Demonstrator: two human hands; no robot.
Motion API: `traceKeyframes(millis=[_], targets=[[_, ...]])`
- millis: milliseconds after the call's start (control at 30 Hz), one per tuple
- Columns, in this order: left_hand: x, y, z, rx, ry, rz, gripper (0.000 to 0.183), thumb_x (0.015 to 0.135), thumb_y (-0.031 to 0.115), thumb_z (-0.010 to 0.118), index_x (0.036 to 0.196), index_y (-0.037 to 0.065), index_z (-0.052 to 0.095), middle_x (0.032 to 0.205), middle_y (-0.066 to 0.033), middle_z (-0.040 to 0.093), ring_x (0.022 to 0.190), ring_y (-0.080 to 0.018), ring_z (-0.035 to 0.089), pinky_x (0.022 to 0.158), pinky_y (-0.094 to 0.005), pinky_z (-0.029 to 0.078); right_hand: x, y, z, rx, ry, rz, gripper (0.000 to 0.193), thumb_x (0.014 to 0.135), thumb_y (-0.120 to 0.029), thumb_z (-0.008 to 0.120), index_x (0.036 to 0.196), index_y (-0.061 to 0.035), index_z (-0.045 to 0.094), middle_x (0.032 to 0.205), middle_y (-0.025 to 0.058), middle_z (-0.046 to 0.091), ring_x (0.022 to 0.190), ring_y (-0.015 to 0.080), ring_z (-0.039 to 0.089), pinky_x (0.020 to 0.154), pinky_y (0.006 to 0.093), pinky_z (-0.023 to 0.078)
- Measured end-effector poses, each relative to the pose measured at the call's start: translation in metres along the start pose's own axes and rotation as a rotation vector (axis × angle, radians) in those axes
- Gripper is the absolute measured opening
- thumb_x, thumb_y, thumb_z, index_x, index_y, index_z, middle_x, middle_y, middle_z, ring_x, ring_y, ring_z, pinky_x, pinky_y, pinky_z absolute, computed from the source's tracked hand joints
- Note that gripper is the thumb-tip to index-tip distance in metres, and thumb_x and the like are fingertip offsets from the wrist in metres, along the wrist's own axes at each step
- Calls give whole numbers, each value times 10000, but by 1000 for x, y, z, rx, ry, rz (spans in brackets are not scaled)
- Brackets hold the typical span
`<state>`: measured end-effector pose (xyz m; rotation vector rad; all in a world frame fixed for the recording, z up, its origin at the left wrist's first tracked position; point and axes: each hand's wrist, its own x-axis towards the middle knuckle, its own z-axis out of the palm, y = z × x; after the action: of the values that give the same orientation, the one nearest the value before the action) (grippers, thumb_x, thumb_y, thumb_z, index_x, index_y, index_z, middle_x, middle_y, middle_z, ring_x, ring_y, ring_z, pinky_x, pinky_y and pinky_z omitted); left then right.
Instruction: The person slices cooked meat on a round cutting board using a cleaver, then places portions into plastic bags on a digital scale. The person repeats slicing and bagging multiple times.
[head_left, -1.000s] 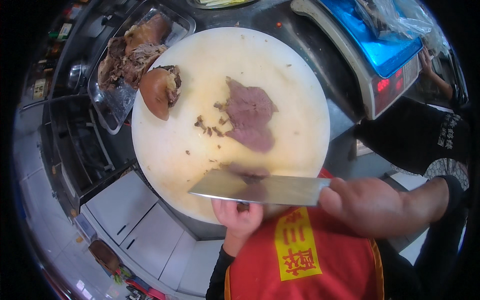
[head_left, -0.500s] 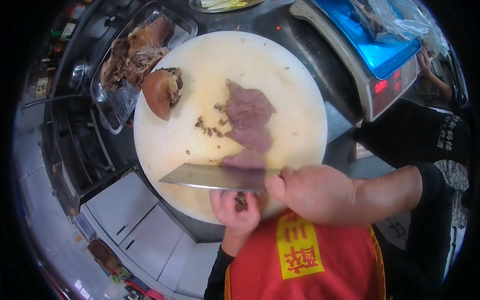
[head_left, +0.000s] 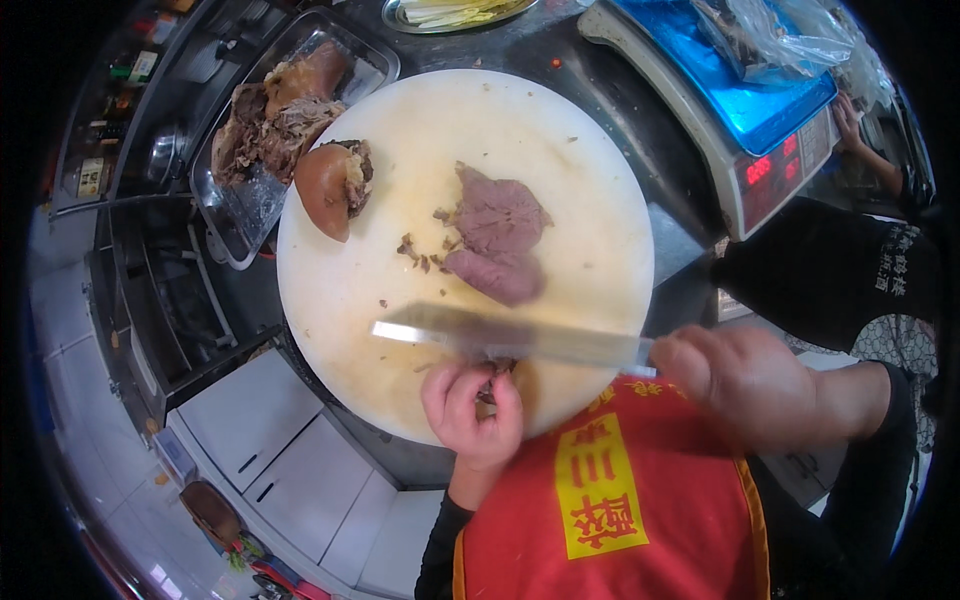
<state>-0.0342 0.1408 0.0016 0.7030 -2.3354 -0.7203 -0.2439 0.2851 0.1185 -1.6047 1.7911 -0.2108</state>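
Steel cleaver (head_left: pixel 540 338) gripped by the right hand (head_left: pixel 745 385); I see the left hand (head_left: pixel 470 418), fingers curled around dark meat (head_left: pixel 487 392).

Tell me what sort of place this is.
Probably a commercial kitchen: a big round cutting board holds sliced meat, the right hand grips a cleaver, and a digital scale stands nearby.

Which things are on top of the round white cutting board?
On the board: pink meat slices, dark scraps, a brown-skinned chunk. The left hand holds another piece near the edge, partly hidden by its fingers. What lies beneath the blurred knife, in the right hand, is covered.
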Motion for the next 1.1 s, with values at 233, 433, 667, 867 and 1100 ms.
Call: traceKeyframes(millis=[233,433,667,867,1100], targets=[[-5,3,12,-795,31,-437,343,795,165,573,1077,-19,507,1060,-127,557,938,-220,552,777,-368,480,-10,-21,-14,-26,-89,-105,296,798,-153,600,977,-8,414,718,105,520,545,203,579,411,268,460],[-5,3,13,-848,23,-415,360,807,159,552,1104,-31,481,1025,-113,566,874,-227,580,760,-362,490,-10,-21,-17,-10,-127,-96,339,786,-155,631,994,-9,406,733,125,544,552,205,593,403,267,470],[-3,-9,7,-340,-11,-106,384,708,160,681,1010,-28,537,974,-111,580,832,-230,579,727,-352,476,7,-15,-11,155,-123,-113,228,813,-140,574,923,-14,419,711,115,529,560,214,585,413,279,462],[0,-3,2,-51,-13,-79,290,692,222,693,887,22,617,897,-121,587,824,-297,558,759,-381,429,10,-17,-7,34,-139,-64,175,809,-114,540,904,-20,429,716,122,528,619,223,592,481,294,479],[-1,-4,1,-17,-27,-62,241,694,165,672,891,35,625,962,-135,582,865,-321,542,792,-397,413,25,-21,-10,-9,-61,-153,138,780,-102,524,847,-22,433,678,101,520,605,216,587,493,280,477]])
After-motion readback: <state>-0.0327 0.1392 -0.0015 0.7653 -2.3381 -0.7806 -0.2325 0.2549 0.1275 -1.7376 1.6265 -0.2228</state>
